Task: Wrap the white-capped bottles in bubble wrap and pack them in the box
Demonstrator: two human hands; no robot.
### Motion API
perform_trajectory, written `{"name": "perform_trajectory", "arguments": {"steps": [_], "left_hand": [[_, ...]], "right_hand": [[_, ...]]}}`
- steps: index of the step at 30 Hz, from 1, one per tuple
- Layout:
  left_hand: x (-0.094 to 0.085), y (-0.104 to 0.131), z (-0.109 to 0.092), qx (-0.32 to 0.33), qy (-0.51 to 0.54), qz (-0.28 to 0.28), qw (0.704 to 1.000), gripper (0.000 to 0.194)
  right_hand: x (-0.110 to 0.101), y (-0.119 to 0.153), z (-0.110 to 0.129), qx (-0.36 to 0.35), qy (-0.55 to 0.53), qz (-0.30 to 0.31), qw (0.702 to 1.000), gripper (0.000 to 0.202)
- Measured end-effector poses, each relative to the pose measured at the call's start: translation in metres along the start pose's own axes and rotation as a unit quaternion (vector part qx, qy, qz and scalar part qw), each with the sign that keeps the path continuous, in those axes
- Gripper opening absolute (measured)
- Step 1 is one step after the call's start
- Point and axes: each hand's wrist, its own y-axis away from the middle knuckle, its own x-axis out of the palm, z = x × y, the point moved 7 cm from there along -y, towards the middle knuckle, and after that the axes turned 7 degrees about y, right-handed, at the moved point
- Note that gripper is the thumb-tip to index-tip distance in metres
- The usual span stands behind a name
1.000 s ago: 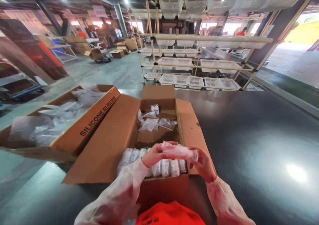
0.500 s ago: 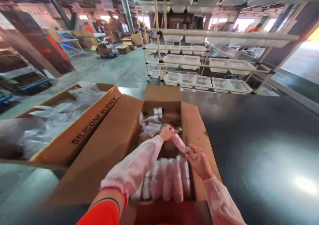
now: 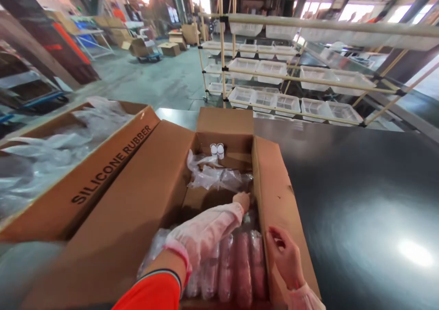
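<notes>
An open cardboard box (image 3: 224, 121) holds a row of pink plastic-wrapped packages (image 3: 244, 266) at its near end. My left hand (image 3: 242, 201) reaches down inside the box, near its right wall and just beyond the row; its fingers and whatever they hold are hidden. Over the right flap is my right hand (image 3: 284, 255), empty, its fingers curled with a gap between thumb and fingertips. Crumpled clear plastic (image 3: 214, 177) and two small white cylinders (image 3: 217, 150) are in the far part of the box.
To the left stands a long carton (image 3: 113, 161) marked SILICONE RUBBER, filled with clear plastic bags. The box rests on a dark, shiny table (image 3: 356, 182). Behind it rises a rack with white baskets (image 3: 274, 71). Cartons and carts stand farther back.
My left hand has moved down into the box, and the wrapped package held between my hands is out of sight. My right hand has let go and moved nearer. The view has shifted.
</notes>
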Motion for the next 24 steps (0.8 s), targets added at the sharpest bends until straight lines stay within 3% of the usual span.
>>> {"name": "perform_trajectory", "arguments": {"steps": [4,8,11,13,15,17,19,21,22,24], "left_hand": [[-0.028,-0.012,-0.008,0.027,-0.068,-0.030,0.997,0.036],[-0.067,-0.045,0.009,0.016,-0.104,-0.077,0.991,0.055],[-0.081,-0.068,0.019,0.005,-0.063,-0.035,0.997,0.038],[-0.085,-0.074,0.015,0.019,-0.020,0.007,1.000,0.025],[-0.084,-0.068,0.003,0.049,0.025,0.056,0.997,0.022],[-0.079,-0.052,-0.011,0.085,0.073,0.127,0.986,0.024],[-0.073,-0.029,-0.026,0.121,0.156,0.232,0.952,0.026],[-0.076,-0.014,-0.036,0.146,0.238,0.293,0.914,0.033],[-0.085,-0.017,-0.036,0.145,0.243,0.272,0.920,0.035],[-0.115,-0.040,-0.020,0.106,0.160,0.120,0.974,0.040]], "right_hand": [[0.005,-0.012,0.016,-0.048,0.010,0.009,0.999,0.029],[0.009,-0.019,0.019,-0.063,0.008,0.029,0.998,0.026],[0.013,-0.028,0.027,-0.112,0.029,0.037,0.993,0.022],[0.010,-0.039,0.039,-0.170,0.076,0.008,0.982,0.020],[0.002,-0.054,0.059,-0.243,0.146,-0.046,0.958,0.024],[-0.004,-0.070,0.082,-0.298,0.218,-0.079,0.926,0.041],[-0.002,-0.088,0.100,-0.318,0.266,-0.040,0.909,0.049],[0.007,-0.101,0.108,-0.305,0.278,0.072,0.908,0.032],[0.011,-0.104,0.108,-0.289,0.270,0.129,0.909,0.024],[0.013,-0.105,0.100,-0.236,0.222,0.205,0.923,0.026]]}}
